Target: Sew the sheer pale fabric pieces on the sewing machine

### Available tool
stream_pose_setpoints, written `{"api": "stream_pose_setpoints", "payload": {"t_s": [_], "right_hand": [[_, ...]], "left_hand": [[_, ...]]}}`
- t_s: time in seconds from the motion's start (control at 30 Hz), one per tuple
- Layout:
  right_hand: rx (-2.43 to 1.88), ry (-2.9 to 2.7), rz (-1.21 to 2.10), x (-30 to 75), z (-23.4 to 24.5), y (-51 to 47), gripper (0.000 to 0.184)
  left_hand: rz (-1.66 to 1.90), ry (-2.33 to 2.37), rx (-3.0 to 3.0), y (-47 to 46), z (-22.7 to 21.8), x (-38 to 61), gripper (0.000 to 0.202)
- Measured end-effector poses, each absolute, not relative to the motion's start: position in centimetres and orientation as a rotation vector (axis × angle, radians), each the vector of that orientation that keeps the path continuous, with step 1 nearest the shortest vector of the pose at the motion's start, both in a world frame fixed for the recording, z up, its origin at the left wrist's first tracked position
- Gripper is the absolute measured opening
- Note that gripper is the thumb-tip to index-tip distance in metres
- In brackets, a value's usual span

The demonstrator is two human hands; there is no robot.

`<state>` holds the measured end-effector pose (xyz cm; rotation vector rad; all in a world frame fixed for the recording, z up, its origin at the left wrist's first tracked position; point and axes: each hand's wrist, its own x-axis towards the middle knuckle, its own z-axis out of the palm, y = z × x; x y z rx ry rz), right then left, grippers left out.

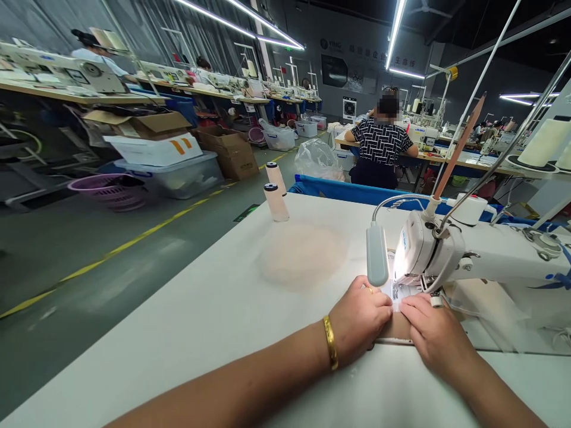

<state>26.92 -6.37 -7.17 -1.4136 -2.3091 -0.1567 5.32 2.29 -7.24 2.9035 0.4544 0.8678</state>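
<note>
A small piece of white fabric [396, 304] lies under the needle area of a white sewing machine [486, 264], lit brightly there. My left hand [360, 315], with a gold bangle at the wrist, has its fingers curled and pressed together on the fabric's left side. On its right side, my right hand [435, 327] holds the fabric with fingers close together, just beneath the machine head. Both hands are closed, a narrow gap between them. The fingertips partly hide the fabric. A grey lamp [377, 255] on a bent neck hangs just above my left hand.
Two pale thread spools [277, 203] stand on the white table [214, 321] toward its far edge. A blue cloth trough [343, 189] runs along the back. Thread cones [544, 142] are at right. A person [383, 139] sits ahead; boxes [154, 148] and a purple basket [111, 190] line the floor.
</note>
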Motion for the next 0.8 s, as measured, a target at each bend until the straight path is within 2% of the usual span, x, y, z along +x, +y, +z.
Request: {"api": "stream_pose_setpoints", "payload": {"t_s": [0.27, 0.6, 0.8], "right_hand": [[-1.605, -2.258, -0.244, 27.1, -8.3, -5.8, 0.051], [-1.663, -2.203, -0.223, 27.0, -8.9, -5.8, 0.054], [-1.564, -2.162, -0.185, 27.4, -8.9, -6.2, 0.052]], "left_hand": [[0.785, 0.584, 2.939, 2.9, -6.7, 5.9, 0.024], [0.720, 0.718, 2.908, 2.6, -5.9, 5.5, 0.013], [0.586, 0.871, 2.928, 3.3, -5.5, 5.2, 0.028]]}}
